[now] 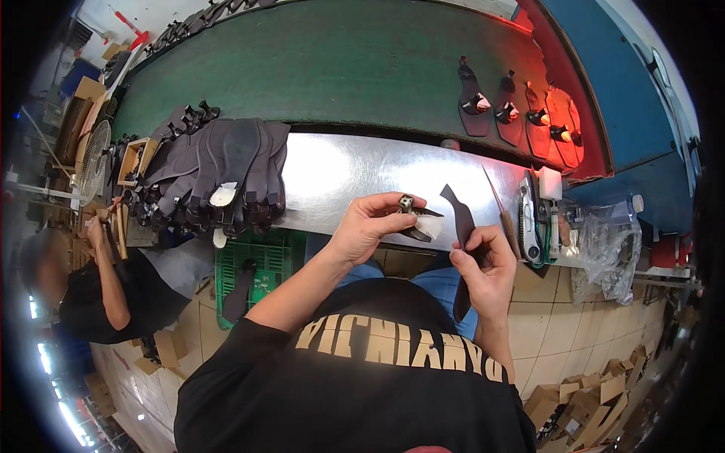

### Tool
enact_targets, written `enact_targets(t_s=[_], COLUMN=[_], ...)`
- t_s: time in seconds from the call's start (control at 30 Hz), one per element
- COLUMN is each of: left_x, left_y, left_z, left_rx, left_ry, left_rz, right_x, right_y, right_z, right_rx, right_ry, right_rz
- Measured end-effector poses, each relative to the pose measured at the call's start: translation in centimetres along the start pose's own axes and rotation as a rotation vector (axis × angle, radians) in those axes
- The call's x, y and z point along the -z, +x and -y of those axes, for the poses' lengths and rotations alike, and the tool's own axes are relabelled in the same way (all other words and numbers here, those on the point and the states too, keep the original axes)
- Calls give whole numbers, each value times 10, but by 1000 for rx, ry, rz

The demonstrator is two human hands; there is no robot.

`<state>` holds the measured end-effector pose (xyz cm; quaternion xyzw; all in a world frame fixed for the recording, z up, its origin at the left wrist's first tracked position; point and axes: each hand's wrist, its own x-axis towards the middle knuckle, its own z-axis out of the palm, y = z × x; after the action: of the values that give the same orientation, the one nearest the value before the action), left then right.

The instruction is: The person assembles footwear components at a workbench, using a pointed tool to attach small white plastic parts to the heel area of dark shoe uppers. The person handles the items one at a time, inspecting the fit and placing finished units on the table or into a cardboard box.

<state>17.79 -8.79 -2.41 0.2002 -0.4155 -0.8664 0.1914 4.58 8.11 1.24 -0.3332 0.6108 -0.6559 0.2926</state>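
Observation:
My left hand (364, 230) is closed around a small dark shoe heel (407, 202), thumb on the near side. White paper or film (429, 226) shows at the heel, and part of the piece is hidden by the fingers. In my right hand (487, 272), thumb and fingers pinch a long, thin dark shoe sole (459, 215). Its pointed end reaches up over the metal table, and its other end hangs below the hand. The two pieces are apart. A wooden-handled awl (507, 230) lies just beyond my right hand.
Dark soles (211, 162) are piled left on the metal table (340, 162). Heeled pieces (476, 104) lie on the green conveyor (317, 60). Tools (529, 226) and a clear plastic bag (612, 257) are right; a green crate (226, 260) stands below. A co-worker (128, 294) works left.

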Motion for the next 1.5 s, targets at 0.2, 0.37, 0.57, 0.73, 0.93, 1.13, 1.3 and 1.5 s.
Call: enact_targets(t_s=[0.2, 0.37, 0.57, 0.73, 0.93, 1.13, 1.3, 1.5], left_x=[0, -1, -1, -3, -2, 3, 4, 0], left_y=[-11, -14, -15, -16, -16, -15, -15, -17], left_z=[-8, -12, -11, -12, -9, -5, -9, -11], left_rx=[-16, -26, -81, -75, -83, -81, -115, -114], left_ry=[-38, -1, 37, 28, 19, -36, 27, 46], left_rz=[36, 50, 63, 53, 59, 40, 29, 49], right_x=[-8, -11, -13, -13, -9, -10, -5, -11], right_y=[-6, -10, -12, -12, -12, -12, -11, -9], right_z=[-3, 4, 3, 0, -6, -5, -3, -1], right_rx=[74, 89, 99, 80, 64, -48, 101, 115], right_ry=[-114, -160, -175, -132, -51, 187, -96, -142], right_rz=[35, 56, 72, 80, 109, 77, 97, 115])
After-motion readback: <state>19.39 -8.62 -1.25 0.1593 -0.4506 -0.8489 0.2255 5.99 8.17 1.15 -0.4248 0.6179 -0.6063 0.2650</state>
